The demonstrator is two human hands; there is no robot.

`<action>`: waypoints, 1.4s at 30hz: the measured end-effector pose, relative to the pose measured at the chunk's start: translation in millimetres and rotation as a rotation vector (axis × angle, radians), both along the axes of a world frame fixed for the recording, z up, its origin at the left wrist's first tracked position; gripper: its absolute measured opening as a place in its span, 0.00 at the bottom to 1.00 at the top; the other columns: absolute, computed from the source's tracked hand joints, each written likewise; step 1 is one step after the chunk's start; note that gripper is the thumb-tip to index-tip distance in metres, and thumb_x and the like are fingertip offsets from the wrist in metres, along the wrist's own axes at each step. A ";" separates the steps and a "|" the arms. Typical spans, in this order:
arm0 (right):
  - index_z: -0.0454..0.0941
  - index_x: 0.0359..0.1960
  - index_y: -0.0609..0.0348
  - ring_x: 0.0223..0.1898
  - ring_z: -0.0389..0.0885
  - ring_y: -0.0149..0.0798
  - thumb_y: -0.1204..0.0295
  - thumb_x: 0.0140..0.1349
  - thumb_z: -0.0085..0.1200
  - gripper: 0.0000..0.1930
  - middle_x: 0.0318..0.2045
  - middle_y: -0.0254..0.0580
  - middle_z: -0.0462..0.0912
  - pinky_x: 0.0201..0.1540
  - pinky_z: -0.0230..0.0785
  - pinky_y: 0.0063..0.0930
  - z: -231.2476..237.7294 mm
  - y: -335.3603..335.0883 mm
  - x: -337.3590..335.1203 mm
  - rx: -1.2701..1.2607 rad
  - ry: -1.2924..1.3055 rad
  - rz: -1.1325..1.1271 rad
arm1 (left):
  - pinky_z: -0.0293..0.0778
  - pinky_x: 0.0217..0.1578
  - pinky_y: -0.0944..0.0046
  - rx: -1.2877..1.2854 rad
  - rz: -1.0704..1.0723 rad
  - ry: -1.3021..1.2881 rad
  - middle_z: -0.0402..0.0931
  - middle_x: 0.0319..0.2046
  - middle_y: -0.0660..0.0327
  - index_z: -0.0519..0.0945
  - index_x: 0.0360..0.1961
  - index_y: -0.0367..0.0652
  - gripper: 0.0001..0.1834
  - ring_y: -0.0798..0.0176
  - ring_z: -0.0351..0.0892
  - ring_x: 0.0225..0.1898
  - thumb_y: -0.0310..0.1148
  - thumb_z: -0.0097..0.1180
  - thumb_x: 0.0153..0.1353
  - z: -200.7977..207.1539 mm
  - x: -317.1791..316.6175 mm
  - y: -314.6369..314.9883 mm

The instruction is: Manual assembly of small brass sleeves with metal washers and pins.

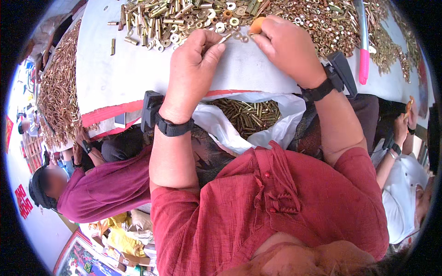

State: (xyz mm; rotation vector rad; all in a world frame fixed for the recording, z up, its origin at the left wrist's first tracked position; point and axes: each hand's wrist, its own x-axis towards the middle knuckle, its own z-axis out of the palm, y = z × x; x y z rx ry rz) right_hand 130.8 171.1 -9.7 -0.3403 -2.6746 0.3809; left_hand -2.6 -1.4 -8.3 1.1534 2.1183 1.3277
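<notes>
Between the thumb and fingers of my left hand (195, 60) is a slim brass-coloured bolt (225, 38), its tip pointing right. My right hand (290, 48) is bent inward opposite it, with an orange finger cover (257, 25) at the fingertip and the thumb close below. Whatever those fingertips pinch is too small to make out. Two loose washers (237, 35) lie between my hands. Past my fingers spread heaps of metal sleeves (159, 25), more washers and small nuts (317, 23). On my lap, a white plastic bag (287, 124) holds many brass-coloured bolts (251, 117).
The white tabletop (115, 83) has a red front edge. A pink-capped tube (363, 64) lies right of my right hand. A large bolt heap (62, 92) covers the left side. A person in purple (110, 184) sits left; another in white (407, 193) works at right.
</notes>
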 end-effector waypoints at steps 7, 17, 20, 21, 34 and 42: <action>0.83 0.36 0.54 0.32 0.81 0.51 0.66 0.59 0.58 0.08 0.32 0.47 0.82 0.34 0.74 0.41 -3.2 -17.0 -7.4 -0.371 0.223 0.053 | 0.72 0.36 0.72 0.012 -0.029 -0.031 0.78 0.30 0.65 0.77 0.40 0.37 0.05 0.73 0.74 0.32 0.27 0.56 0.65 -1.6 6.0 2.3; 0.84 0.35 0.55 0.31 0.82 0.49 0.67 0.57 0.60 0.07 0.28 0.45 0.82 0.32 0.74 0.38 -1.8 -22.5 -13.0 -0.097 0.360 0.123 | 0.72 0.35 0.69 0.083 -0.051 -0.264 0.79 0.26 0.63 0.75 0.36 0.37 0.04 0.71 0.75 0.30 0.26 0.55 0.65 -1.3 3.4 0.8; 0.84 0.35 0.54 0.30 0.82 0.47 0.67 0.57 0.61 0.08 0.29 0.44 0.82 0.32 0.74 0.35 3.6 -25.9 -13.1 -0.381 0.335 0.068 | 0.61 0.25 0.77 0.125 -0.097 -0.292 0.76 0.28 0.71 0.76 0.39 0.42 0.03 0.80 0.63 0.25 0.29 0.52 0.68 -7.3 3.7 -0.1; 0.84 0.38 0.54 0.30 0.82 0.47 0.67 0.57 0.61 0.09 0.30 0.44 0.83 0.32 0.75 0.35 4.1 -26.0 -12.6 -0.591 0.247 0.048 | 0.61 0.25 0.77 0.124 -0.097 -0.293 0.76 0.28 0.71 0.76 0.39 0.42 0.03 0.80 0.63 0.25 0.29 0.52 0.68 -5.7 3.9 -0.2; 0.79 0.38 0.57 0.36 0.81 0.51 0.68 0.59 0.57 0.09 0.33 0.47 0.80 0.37 0.74 0.40 -2.6 -7.2 -5.5 -0.052 0.038 0.101 | 0.72 0.35 0.71 0.073 -0.025 -0.328 0.78 0.27 0.64 0.76 0.39 0.37 0.05 0.73 0.75 0.32 0.28 0.55 0.66 -2.8 0.4 -2.0; 0.80 0.36 0.54 0.35 0.81 0.51 0.64 0.59 0.56 0.09 0.32 0.47 0.81 0.37 0.74 0.44 -7.7 -4.2 -5.6 -0.125 0.092 0.042 | 0.73 0.35 0.69 0.036 -0.027 -0.179 0.79 0.27 0.62 0.77 0.39 0.37 0.06 0.71 0.75 0.30 0.29 0.56 0.65 -1.4 3.1 0.7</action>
